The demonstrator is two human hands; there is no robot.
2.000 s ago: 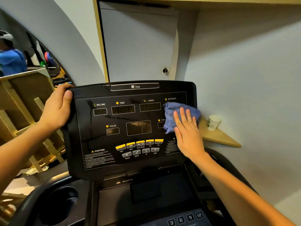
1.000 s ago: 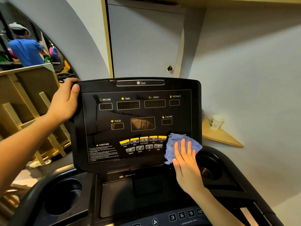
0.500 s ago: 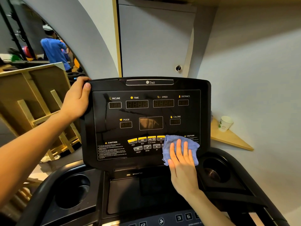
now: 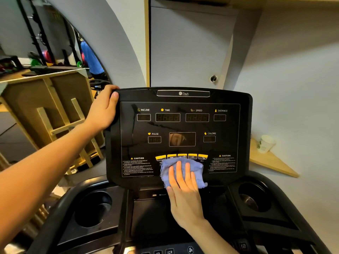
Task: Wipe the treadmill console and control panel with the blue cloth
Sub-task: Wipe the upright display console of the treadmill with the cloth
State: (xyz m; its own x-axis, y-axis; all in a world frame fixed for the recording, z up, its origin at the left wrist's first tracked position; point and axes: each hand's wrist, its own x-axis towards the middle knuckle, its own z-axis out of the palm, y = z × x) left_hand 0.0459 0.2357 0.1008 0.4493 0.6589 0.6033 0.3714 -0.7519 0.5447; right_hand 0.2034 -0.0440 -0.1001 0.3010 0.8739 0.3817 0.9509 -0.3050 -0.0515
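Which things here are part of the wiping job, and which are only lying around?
Part of the job:
blue cloth
console
right hand pressing the cloth
left hand holding the console's corner

Only lying around:
paper cup
wooden corner shelf
cup holders

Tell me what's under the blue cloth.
The blue cloth lies on the console, pressed by the right hand. Yellow buttons show above; the lower row is covered.

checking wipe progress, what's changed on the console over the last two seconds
The right hand slid the blue cloth from the panel's upper right, by DISTANCE, down to the lower right, then leftward onto the button rows. The left hand kept gripping the console at its top left corner.
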